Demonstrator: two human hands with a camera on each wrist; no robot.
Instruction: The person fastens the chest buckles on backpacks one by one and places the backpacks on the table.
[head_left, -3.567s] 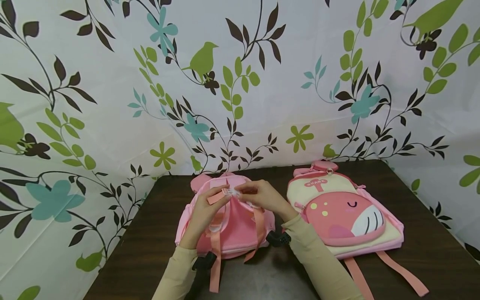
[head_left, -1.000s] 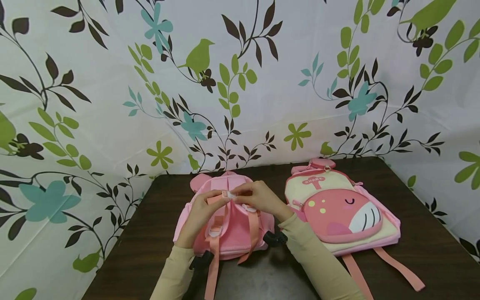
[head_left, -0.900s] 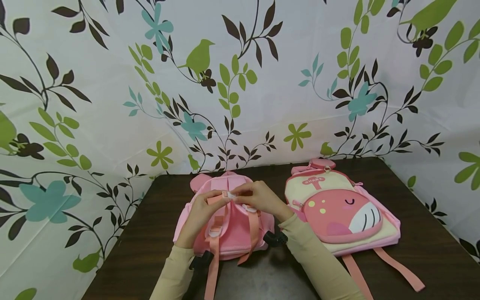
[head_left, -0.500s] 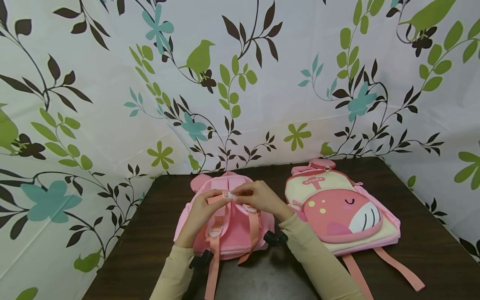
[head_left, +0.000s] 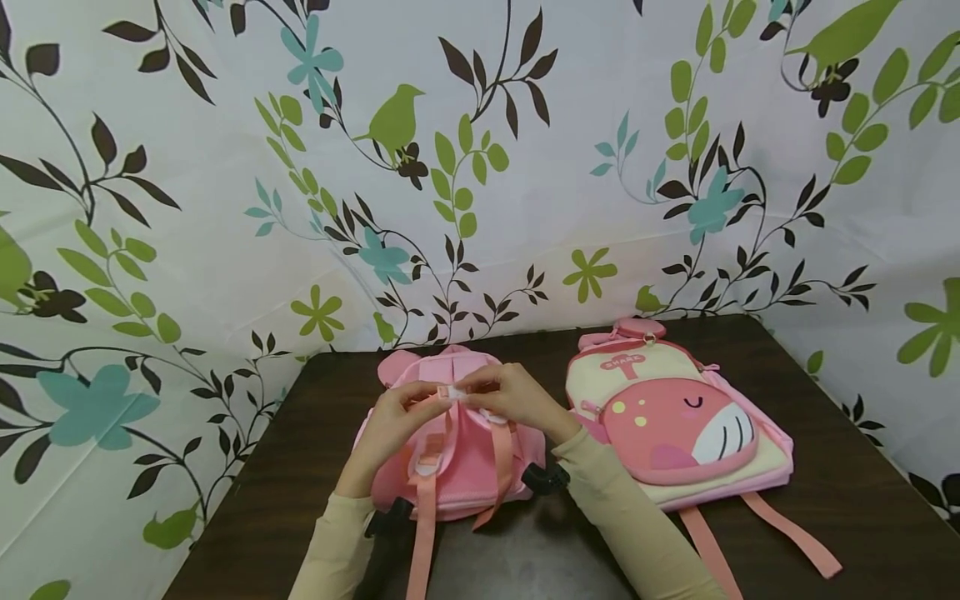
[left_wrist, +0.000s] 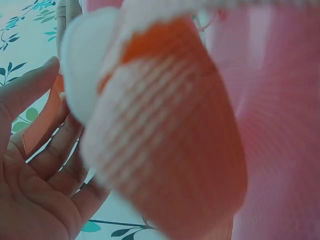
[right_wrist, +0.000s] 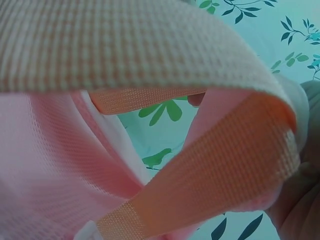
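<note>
A pink backpack (head_left: pixel 463 493) lies on the table with its strap side up. Over its upper part, both hands meet at a small white buckle (head_left: pixel 453 392). My left hand (head_left: pixel 392 423) pinches the buckle's left side, thumb against fingers. From the other side, thumb and fingertips of my right hand (head_left: pixel 519 400) pinch it too. Whether its halves are joined is hidden by the fingers. In the left wrist view, a short orange strap end (left_wrist: pixel 44 124) lies across the left fingers. Blurred webbing (right_wrist: pixel 215 170) loops close to the right wrist camera, partly covering the right hand (right_wrist: pixel 305 207).
A second backpack (head_left: pixel 678 433), cream and pink with a whale on its pocket, lies to the right. One orange strap (head_left: pixel 423 533) hangs from the first backpack toward the table's front. Behind the dark table (head_left: pixel 258 500) hangs a leaf-patterned cloth (head_left: pixel 525 208).
Both hands have stayed at the buckle, with only small finger shifts. The orange strap end seen by the left fingers earlier shows less now. The head view has shifted slightly.
</note>
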